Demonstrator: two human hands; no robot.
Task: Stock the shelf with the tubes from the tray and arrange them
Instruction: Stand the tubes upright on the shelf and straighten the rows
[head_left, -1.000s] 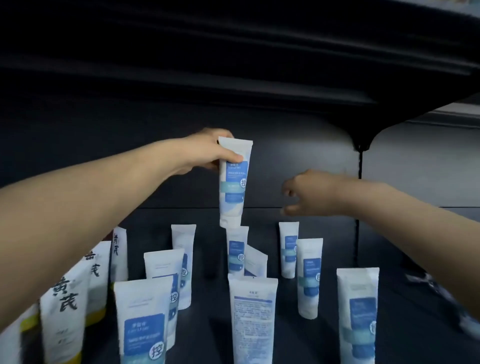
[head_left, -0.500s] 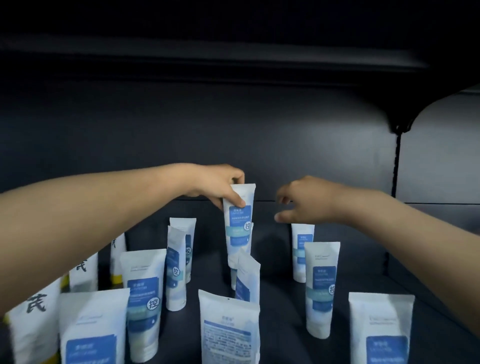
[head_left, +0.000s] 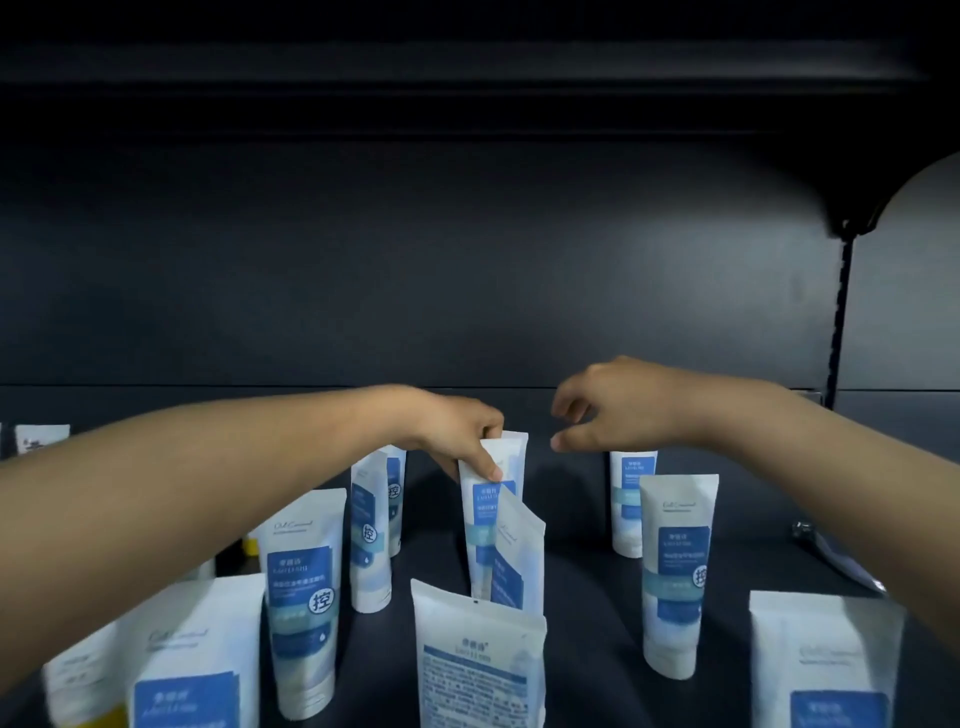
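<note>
Pinching the tube by its top seam, my left hand holds it upright at the far middle of the shelf, I judge to seat it behind the leaning tube, while my right hand hovers just right, loosely curled, empty, ready to steady.

tubes: smooth white plastic, satin sheen | shelf: dark matt metal
</note>
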